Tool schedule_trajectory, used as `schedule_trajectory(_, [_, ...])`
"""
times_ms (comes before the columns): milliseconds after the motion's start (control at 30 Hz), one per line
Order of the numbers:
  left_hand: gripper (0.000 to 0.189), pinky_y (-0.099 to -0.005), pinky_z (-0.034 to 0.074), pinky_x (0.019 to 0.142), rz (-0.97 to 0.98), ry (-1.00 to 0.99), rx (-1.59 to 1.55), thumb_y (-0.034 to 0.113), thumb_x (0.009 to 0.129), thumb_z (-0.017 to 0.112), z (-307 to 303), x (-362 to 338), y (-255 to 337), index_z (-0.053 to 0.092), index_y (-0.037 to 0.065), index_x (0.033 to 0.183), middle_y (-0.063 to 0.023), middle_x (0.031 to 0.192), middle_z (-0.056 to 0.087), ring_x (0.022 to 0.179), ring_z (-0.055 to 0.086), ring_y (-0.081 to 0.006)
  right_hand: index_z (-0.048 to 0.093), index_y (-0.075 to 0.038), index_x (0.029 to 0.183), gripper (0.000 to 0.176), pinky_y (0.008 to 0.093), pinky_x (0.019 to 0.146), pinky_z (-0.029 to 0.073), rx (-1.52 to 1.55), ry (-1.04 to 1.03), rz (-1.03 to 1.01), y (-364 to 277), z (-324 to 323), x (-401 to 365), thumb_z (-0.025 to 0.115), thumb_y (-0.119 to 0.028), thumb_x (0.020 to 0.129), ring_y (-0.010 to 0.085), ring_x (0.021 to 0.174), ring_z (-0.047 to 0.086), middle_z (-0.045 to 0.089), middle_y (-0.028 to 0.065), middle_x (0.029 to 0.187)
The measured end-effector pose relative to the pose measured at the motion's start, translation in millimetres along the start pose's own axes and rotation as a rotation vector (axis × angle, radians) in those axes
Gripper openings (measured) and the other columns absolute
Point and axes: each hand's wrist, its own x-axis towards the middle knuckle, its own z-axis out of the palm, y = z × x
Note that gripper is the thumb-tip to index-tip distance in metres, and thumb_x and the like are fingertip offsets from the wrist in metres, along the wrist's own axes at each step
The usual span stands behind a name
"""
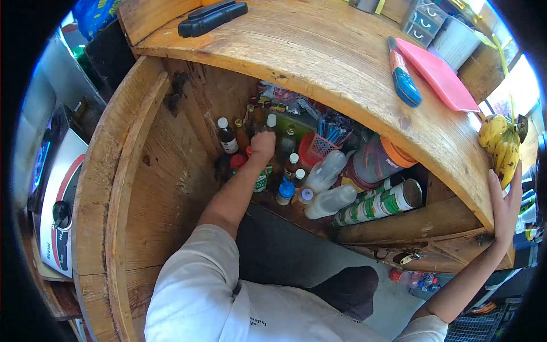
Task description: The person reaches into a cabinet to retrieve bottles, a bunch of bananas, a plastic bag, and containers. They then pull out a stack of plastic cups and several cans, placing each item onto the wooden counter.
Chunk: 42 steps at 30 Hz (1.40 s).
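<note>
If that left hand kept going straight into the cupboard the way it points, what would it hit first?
Probably the white-capped bottle just beyond the left hand, standing among brown bottles near the back of the cupboard. Depth is hard to judge from above; it may already touch.

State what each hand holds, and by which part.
Left hand reaches among bottles; its hold cannot be told. Right hand only rests against the counter edge.

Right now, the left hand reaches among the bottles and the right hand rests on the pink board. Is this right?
No. In the head view the right hand rests on the counter edge beside the bananas, not on the pink board. The rest is right.
</note>
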Motion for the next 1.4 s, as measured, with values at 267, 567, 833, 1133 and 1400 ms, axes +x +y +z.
schedule_trajectory(267, [0.017, -0.0486, 0.062, 0.081, -0.125, 0.074, -0.273, 0.014, 0.082, 0.075, 20.9, -25.0, -3.7, 0.078, 0.003, 0.095, -0.0197, 0.098, 0.076, 0.094, 0.075, -0.0383, 0.038, 0.004, 0.154, 0.066, 0.0369, 0.113, 0.037, 0.016, 0.02, -0.025, -6.6, 0.2, 0.7, 0.067, -0.021, 0.1, 0.0249, 0.13, 0.053, 0.056, 0.0184, 0.143])
schedule_trajectory(567, [0.03, -0.0496, 0.06, 0.088, -0.067, -0.017, -0.331, 0.016, 0.081, 0.077, 45.6, -11.4, -31.4, 0.076, 0.007, 0.11, -0.0213, 0.104, 0.075, 0.1, 0.073, -0.0388, 0.041, 0.005, 0.151, 0.066, 0.0358, 0.113, 0.037, 0.007, 0.037, 0.013, -18.0, 0.8, 0.4, 0.069, -0.022, 0.097, 0.024, 0.129, 0.053, 0.057, 0.018, 0.14])
schedule_trajectory(833, [0.045, -0.0476, 0.058, 0.09, 0.11, 0.072, -0.45, 0.015, 0.074, 0.084, -52.2, -48.6, -24.7, 0.074, 0.007, 0.117, -0.0219, 0.101, 0.075, 0.099, 0.072, -0.0396, 0.043, 0.006, 0.149, 0.073, 0.0365, 0.106, 0.044, 0.079, 0.058, 0.02, -38.7, -3.4, -4.0, 0.075, -0.027, 0.093, 0.0255, 0.122, 0.06, 0.063, 0.0204, 0.132])
schedule_trajectory(1133, [0.036, -0.0467, 0.058, 0.078, 0.347, 0.175, -0.475, 0.012, 0.072, 0.085, -281.6, -167.6, 27.2, 0.075, 0.007, 0.106, -0.0216, 0.092, 0.074, 0.086, 0.071, -0.0419, 0.05, 0.002, 0.141, 0.069, 0.0456, 0.11, 0.042, 0.185, 0.145, -0.047, -39.7, -6.9, -4.0, 0.078, -0.027, 0.085, 0.0403, 0.127, 0.055, 0.059, 0.0257, 0.134])
schedule_trajectory(1400, [0.045, -0.0322, 0.06, 0.084, 1.04, -0.269, -0.731, 0.011, 0.067, 0.092, -440.2, -249.2, 58.8, 0.078, 0.002, 0.109, -0.0154, 0.103, 0.079, 0.093, 0.078, -0.0252, 0.051, 0.001, 0.142, 0.072, 0.0465, 0.111, 0.044, 0.13, 0.142, -0.046, -34.8, -8.9, -6.1, 0.078, -0.033, 0.084, 0.0402, 0.132, 0.053, 0.057, 0.0257, 0.139])
